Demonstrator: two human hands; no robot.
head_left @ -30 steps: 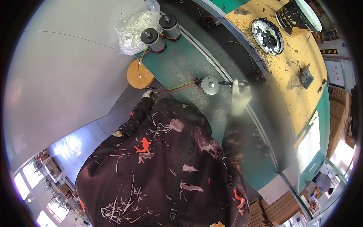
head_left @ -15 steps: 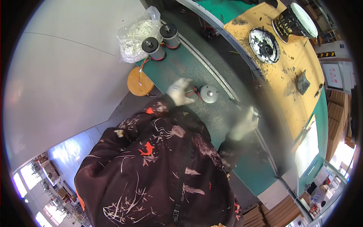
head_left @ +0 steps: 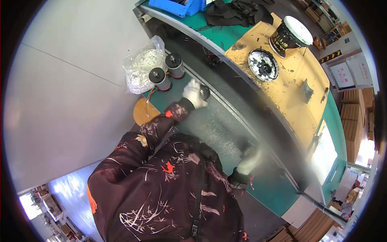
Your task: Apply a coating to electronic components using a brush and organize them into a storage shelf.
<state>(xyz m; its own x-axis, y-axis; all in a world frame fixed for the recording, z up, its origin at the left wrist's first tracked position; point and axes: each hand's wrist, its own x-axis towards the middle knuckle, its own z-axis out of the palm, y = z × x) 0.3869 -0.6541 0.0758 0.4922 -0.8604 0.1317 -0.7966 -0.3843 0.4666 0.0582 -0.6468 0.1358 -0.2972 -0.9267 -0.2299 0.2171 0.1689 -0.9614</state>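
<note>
On green bench, left hand (head_left: 192, 93) clasping grey motor (head_left: 204, 92) (part-hidden), right hand (head_left: 249, 158) blurred, apart.

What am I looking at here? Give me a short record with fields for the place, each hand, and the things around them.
Place: green workbench with a dark mat
Left hand: gloved left hand closed on a small round dark part
Right hand: gloved right hand, blurred, over the mat; whether it holds anything cannot be told
Near left hand: two black cylindrical motors with coloured wires, clear bag of white material, round wooden disc
Farther back: yellow board, dark round plate, black tub with white lid, blue bin
</note>
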